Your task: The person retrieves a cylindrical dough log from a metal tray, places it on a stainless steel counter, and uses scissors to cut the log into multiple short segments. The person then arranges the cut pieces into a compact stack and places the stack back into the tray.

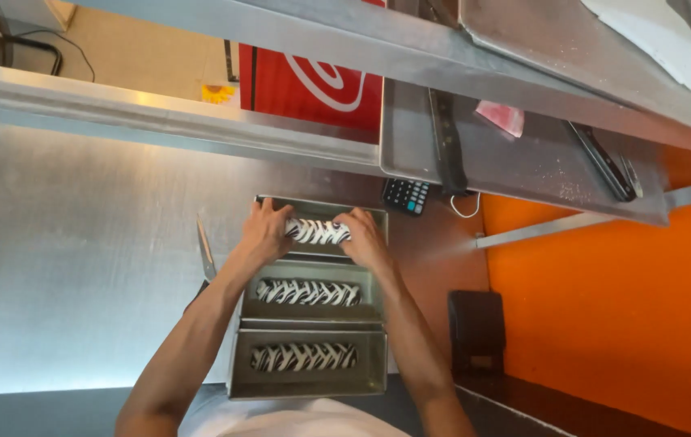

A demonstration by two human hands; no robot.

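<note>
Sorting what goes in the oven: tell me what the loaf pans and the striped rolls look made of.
Loaf pans: apparently dull grey sheet metal, with thin, rigid folded rims. Striped roll, gripped at its ends by the left hand and right hand: seemingly soft dough, pale with dark stripes, matte surface; exact ingredients unclear.

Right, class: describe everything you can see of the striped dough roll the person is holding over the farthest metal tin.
The black-and-white striped dough roll is a short log with a twisted zebra pattern, soft-looking. It lies crosswise at the farthest rectangular metal loaf tin, whether resting in it or just above cannot be told. The left hand cups one end, the right hand the other, covering both tips. Two similar rolls lie in nearer tins.
</note>
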